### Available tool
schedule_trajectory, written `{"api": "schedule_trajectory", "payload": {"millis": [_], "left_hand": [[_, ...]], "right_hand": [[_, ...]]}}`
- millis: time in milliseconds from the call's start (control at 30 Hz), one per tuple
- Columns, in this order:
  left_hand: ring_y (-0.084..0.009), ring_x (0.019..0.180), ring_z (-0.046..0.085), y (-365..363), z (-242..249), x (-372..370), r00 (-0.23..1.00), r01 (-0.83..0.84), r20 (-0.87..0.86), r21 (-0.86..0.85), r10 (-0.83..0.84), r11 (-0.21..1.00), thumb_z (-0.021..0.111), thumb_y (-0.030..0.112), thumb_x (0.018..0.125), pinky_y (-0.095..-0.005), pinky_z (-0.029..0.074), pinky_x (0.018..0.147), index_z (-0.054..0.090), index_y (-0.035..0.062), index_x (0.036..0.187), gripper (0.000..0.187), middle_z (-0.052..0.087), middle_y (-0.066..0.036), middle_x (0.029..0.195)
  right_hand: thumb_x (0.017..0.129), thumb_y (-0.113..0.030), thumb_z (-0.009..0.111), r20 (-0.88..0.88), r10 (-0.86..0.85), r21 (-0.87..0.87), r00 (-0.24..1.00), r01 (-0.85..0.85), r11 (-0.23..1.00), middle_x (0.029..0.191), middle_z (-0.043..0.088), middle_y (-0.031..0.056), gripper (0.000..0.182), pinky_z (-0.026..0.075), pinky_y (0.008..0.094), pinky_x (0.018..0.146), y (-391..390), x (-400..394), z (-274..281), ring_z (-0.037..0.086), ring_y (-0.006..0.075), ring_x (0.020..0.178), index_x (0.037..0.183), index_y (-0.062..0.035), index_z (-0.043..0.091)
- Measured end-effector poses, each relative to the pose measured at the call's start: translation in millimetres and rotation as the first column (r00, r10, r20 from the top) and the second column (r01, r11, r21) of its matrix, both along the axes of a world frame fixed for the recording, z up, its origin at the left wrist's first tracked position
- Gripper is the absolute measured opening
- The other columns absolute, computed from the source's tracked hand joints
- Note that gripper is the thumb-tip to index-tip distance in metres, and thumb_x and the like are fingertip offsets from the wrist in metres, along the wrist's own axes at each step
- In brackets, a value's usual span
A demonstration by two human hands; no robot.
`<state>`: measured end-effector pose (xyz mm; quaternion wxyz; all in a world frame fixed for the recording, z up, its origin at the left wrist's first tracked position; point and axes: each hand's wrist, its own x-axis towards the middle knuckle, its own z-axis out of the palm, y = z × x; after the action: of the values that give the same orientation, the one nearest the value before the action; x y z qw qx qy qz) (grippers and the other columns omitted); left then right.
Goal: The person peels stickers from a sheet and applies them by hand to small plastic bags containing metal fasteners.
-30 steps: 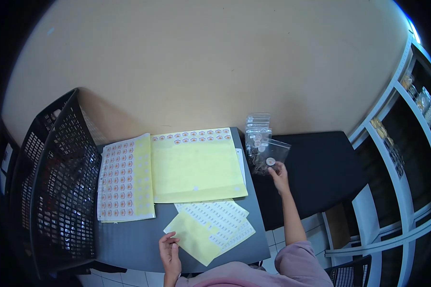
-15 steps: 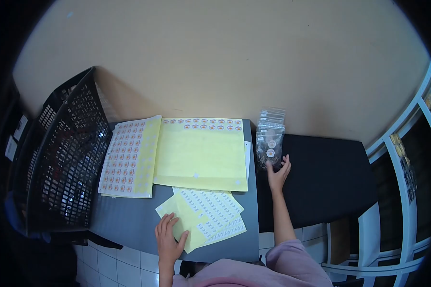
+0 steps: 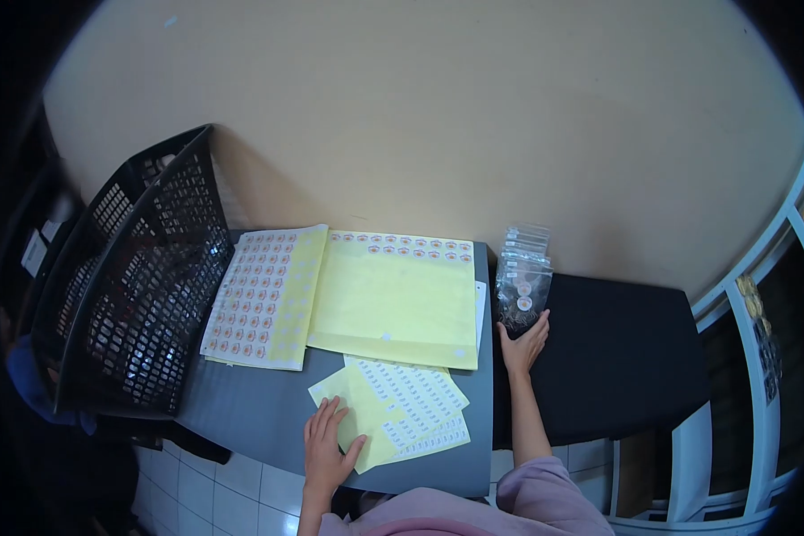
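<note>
My left hand [image 3: 329, 447] lies at the left edge of a yellow sheet of small white labels [image 3: 420, 402], with fingers and thumb spread. Its fingertips touch the sheet's bare yellow part. My right hand [image 3: 525, 347] is at the lower end of a stack of clear zip bags [image 3: 524, 277], thumb at the left corner and fingers at the right side. Round stickers show on the top bag, and something dark lies in its bottom; I cannot make out what. The bags overlap in a row on the black surface [image 3: 625, 357].
Behind the labels lie a mostly bare yellow sticker sheet [image 3: 393, 295] and a fuller sheet of round orange-white stickers [image 3: 255, 290], on a grey table [image 3: 259, 402]. A black perforated basket [image 3: 143, 277] stands at the left. White shelving [image 3: 759, 393] curves along the right; a wall is behind.
The view has shifted, so everything appears further right. My right thumb has slid from the top bag's face to its lower left corner, with the hand spread wider. My left hand stays on the sheet.
</note>
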<state>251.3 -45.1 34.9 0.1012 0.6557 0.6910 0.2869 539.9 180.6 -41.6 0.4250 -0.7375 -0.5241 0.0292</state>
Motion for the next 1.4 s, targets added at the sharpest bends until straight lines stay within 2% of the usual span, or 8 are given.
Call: {"api": "schedule_trajectory", "payload": {"millis": [300, 467, 700, 867, 967, 1100, 1300, 1400], "left_hand": [[-0.0316, 0.116, 0.037, -7.8, -6.8, -19.4, 0.895, -0.076, 0.446, 0.215, -0.029, 0.974, 0.061, 0.01, 0.071, -0.0383, 0.03, 0.094, 0.043, 0.0005, 0.114, 0.048, 0.043, -0.016, 0.121], [-0.0149, 0.082, 0.053, -22.4, -27.4, -51.6, 0.234, -0.073, 0.937, 0.282, -0.259, 0.957, 0.046, 0.006, 0.084, -0.0283, 0.041, 0.076, 0.036, -0.0019, 0.117, 0.035, 0.055, -0.009, 0.085], [-0.0101, 0.058, 0.046, -76.0, -11.3, -178.0, 0.628, -0.298, 0.778, 0.229, 0.01, 0.927, 0.04, 0.007, 0.087, -0.0225, 0.039, 0.057, 0.039, -0.0015, 0.103, 0.018, 0.048, -0.005, 0.065], [-0.0106, 0.061, 0.046, -128.2, -20.0, -265.9, 0.708, -0.501, 0.695, 0.366, 0.128, 0.784, 0.038, 0.007, 0.087, -0.0227, 0.039, 0.058, 0.041, -0.0024, 0.101, 0.017, 0.046, -0.006, 0.069], [-0.0112, 0.078, 0.049, -172.3, -48.8, -304.3, 0.836, -0.546, 0.18, 0.353, 0.518, 0.76, 0.044, 0.007, 0.085, -0.0236, 0.038, 0.071, 0.043, -0.0025, 0.11, 0.027, 0.051, -0.007, 0.081], [-0.0152, 0.093, 0.048, -204.5, -72.6, -335.0, 0.666, -0.702, 0.55, 0.231, 0.505, 0.674, 0.055, 0.003, 0.073, -0.028, 0.037, 0.082, 0.04, -0.0038, 0.115, 0.044, 0.049, -0.009, 0.098], [-0.016, 0.078, 0.049, -205.8, -19.1, -343.9, 0.543, -0.786, 0.658, 0.18, 0.521, 0.591, 0.057, 0.0, 0.076, -0.0273, 0.041, 0.07, 0.035, 0.002, 0.117, 0.047, 0.048, -0.01, 0.098], [-0.0156, 0.077, 0.049, -210.6, -28.1, -348.6, 0.529, -0.794, 0.656, 0.159, 0.538, 0.586, 0.057, 0.001, 0.077, -0.0267, 0.04, 0.072, 0.036, 0.0023, 0.117, 0.046, 0.046, -0.01, 0.102]], "right_hand": [[0.068, -0.031, 0.068, 0.015, -0.042, 0.134, 0.999, 0.039, 0.99, 0.128, 0.027, 0.0252, 0.086, 0.018, 0.0417, 0.101, 7.8, 19.3, -17.9, 0.025, 0.0353, 0.121, 0.128, 0.0064, 0.02], [0.083, -0.018, 0.053, 0.034, 0.05, 0.448, 0.998, -0.06, 0.892, 0.118, 0.041, 0.0159, 0.039, 0.03, 0.037, 0.092, 9.5, 9.2, 80.5, 0.04, 0.0288, 0.11, 0.114, 0.0025, 0.043], [0.082, -0.007, 0.052, 0.384, 0.333, 0.644, 0.861, -0.509, 0.571, 0.105, 0.048, 0.0118, 0.011, 0.035, 0.0312, 0.086, -23.8, -206.4, 257.6, 0.047, 0.0206, 0.099, 0.086, 0.0001, 0.06], [0.064, 0.004, 0.067, 0.617, 0.549, 0.632, 0.564, -0.771, 0.081, 0.094, 0.053, 0.0121, 0.016, 0.043, 0.0346, 0.075, -60.8, -395.5, 340.0, 0.053, 0.0225, 0.089, 0.076, -0.0025, 0.061], [0.063, 0.002, 0.066, 0.69, 0.666, 0.474, 0.282, -0.872, -0.123, 0.085, 0.054, 0.0083, 0.017, 0.046, 0.0329, 0.065, -77.7, -497.0, 379.5, 0.057, 0.0197, 0.079, 0.078, -0.003, 0.058], [0.064, -0.011, 0.062, 0.84, 0.539, -0.045, -0.057, -0.998, -0.036, 0.078, 0.053, 0.0072, 0.015, 0.046, 0.0345, 0.063, -78.2, -608.1, 401.8, 0.056, 0.0248, 0.075, 0.074, -0.005, 0.053], [0.057, -0.031, 0.073, 0.578, 0.509, -0.737, -0.638, -0.142, 0.66, 0.105, 0.057, 0.0082, 0.05, 0.047, 0.0373, 0.076, -56.9, -720.4, 346.6, 0.054, 0.0244, 0.098, 0.098, -0.0068, 0.061], [0.057, -0.035, 0.074, 0.242, 0.613, -0.723, -0.752, 0.282, 0.631, 0.109, 0.056, 0.0063, 0.053, 0.044, 0.0331, 0.079, -42.8, -739.3, 309.4, 0.055, 0.0215, 0.096, 0.102, -0.0102, 0.06]]}}
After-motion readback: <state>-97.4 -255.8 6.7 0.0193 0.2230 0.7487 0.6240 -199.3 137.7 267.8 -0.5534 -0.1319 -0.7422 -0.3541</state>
